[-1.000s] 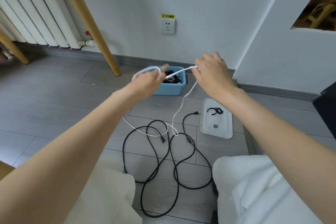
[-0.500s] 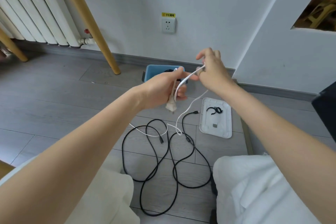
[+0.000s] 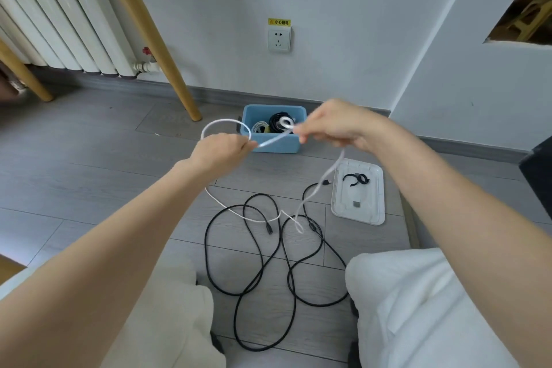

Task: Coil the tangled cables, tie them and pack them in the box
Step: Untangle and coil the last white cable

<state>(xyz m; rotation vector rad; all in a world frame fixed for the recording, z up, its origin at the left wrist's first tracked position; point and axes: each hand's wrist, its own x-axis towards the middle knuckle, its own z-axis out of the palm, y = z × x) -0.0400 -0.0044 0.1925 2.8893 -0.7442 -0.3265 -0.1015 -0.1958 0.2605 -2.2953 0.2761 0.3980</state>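
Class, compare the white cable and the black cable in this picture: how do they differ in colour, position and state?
The white cable is pale; the black cable is dark. The white cable is gripped by the left hand and right hand and partly raised in a loop; the black cable lies untouched in loose loops on the floor. Both are thin and not yet packed in the blue box.

Single head-worn wide-angle view: looks forward and down, close over both forearms; grey plank floor (image 3: 89, 164) fills centre, white wall (image 3: 343, 24) at 12 o'clock.
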